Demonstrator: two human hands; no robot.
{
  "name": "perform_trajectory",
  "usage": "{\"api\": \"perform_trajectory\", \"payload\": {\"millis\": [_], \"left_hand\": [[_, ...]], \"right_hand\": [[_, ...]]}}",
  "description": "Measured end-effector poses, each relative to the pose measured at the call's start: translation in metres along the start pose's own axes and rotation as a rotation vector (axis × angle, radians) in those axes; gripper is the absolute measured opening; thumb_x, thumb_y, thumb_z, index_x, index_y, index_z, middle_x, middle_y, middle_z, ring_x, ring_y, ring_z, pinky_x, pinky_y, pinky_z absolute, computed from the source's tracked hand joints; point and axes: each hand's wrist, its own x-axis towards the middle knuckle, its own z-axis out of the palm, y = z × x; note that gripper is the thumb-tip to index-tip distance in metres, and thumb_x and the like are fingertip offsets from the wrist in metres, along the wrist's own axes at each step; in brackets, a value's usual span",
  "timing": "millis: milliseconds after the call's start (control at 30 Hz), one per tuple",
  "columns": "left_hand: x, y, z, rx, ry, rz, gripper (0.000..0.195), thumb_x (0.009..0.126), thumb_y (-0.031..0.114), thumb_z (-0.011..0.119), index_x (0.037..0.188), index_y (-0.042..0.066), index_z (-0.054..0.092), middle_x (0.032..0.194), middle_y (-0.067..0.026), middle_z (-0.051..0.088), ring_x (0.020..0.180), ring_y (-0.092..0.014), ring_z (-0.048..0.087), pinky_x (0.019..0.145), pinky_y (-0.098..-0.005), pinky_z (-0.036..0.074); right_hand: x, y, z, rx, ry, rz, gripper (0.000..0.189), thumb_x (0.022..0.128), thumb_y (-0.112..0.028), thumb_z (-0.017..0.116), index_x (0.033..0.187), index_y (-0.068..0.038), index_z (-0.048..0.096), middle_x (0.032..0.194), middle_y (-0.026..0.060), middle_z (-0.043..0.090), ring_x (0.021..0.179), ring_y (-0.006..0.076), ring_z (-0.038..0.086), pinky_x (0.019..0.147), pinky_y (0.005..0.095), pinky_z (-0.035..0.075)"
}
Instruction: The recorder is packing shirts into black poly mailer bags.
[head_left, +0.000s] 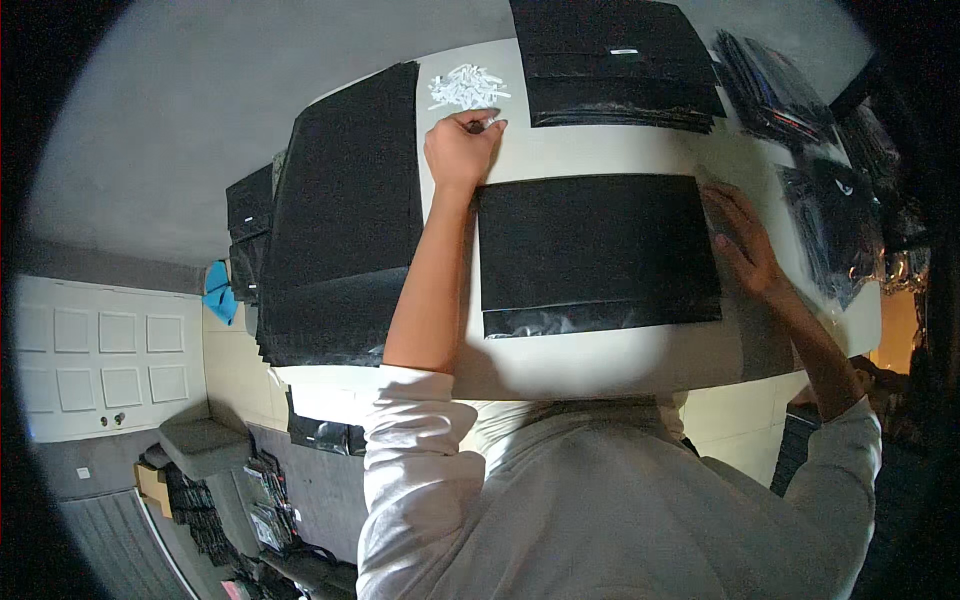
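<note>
A flat black sheet-like piece (596, 244) lies before me on the white table (615, 154); a glossy strip runs along its near edge. My left hand (463, 148) is just beyond its far left corner, thumb and forefinger pinched on a small white strip that is mostly hidden by the fingers. Right above those fingertips is a loose pile of small white strips (469, 87). My right hand (739, 236), in shadow, rests at the right edge of the black piece with its fingers apart and holds nothing.
A tall stack of black pieces (345, 210) covers the table's left side. Another black stack (622, 67), with a white strip on top, sits at the far edge. Clear-wrapped dark packets (776, 90) and a plastic-wrapped item (836, 225) lie at the right.
</note>
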Motion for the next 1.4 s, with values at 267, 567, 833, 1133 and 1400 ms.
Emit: {"api": "perform_trajectory", "payload": {"millis": [267,567,833,1133,1400], "left_hand": [[0.002,-0.006,-0.007,-0.195,0.07,0.031,0.014,0.083,0.016,0.081,0.094,0.007,0.082,0.081,-0.0086,0.078,0.073,-0.016,0.073,0.071,-0.0304,0.056],[-0.04,0.075,-0.042,-0.456,-0.811,0.443,0.02,0.09,0.006,0.074,0.11,0.002,0.076,0.096,-0.0075,0.078,0.088,-0.015,0.073,0.081,-0.0309,0.058],[-0.084,0.107,-0.033,-0.284,-1.196,0.46,0.012,0.082,0.007,0.08,0.093,0.001,0.078,0.088,-0.0124,0.078,0.085,-0.022,0.077,0.078,-0.0326,0.059],[-0.091,0.107,-0.026,-0.189,-1.31,0.461,0.013,0.076,0.009,0.082,0.089,0.004,0.08,0.083,-0.0117,0.077,0.079,-0.023,0.075,0.074,-0.0341,0.058],[-0.089,0.109,-0.029,-0.202,-1.368,0.433,0.017,0.076,0.009,0.083,0.091,0.003,0.08,0.084,-0.0121,0.078,0.079,-0.023,0.076,0.075,-0.0324,0.059]], "right_hand": [[-0.002,0.003,0.004,-0.061,0.007,-0.013,0.056,0.1,-0.03,0.055,0.149,-0.005,0.048,0.155,0.021,0.04,0.147,0.0402,0.035,0.123,0.0481,0.024],[-0.005,0.004,0.007,-0.08,0.05,-0.033,0.051,0.097,-0.018,0.056,0.147,-0.005,0.05,0.151,0.0218,0.046,0.142,0.0405,0.041,0.121,0.0468,0.028],[-0.001,0.005,0.007,-0.117,0.066,-0.092,0.046,0.101,-0.013,0.052,0.146,-0.006,0.051,0.151,0.0207,0.046,0.142,0.0391,0.043,0.121,0.0461,0.029],[0.0,0.003,0.004,-0.093,0.034,-0.06,0.053,0.1,-0.031,0.054,0.145,-0.005,0.05,0.148,0.0216,0.048,0.141,0.0403,0.043,0.12,0.0464,0.028],[0.005,-0.002,0.002,-0.018,0.042,-0.082,0.061,0.097,-0.043,0.054,0.143,-0.003,0.051,0.146,0.0224,0.048,0.14,0.0413,0.043,0.12,0.0463,0.029]]}}
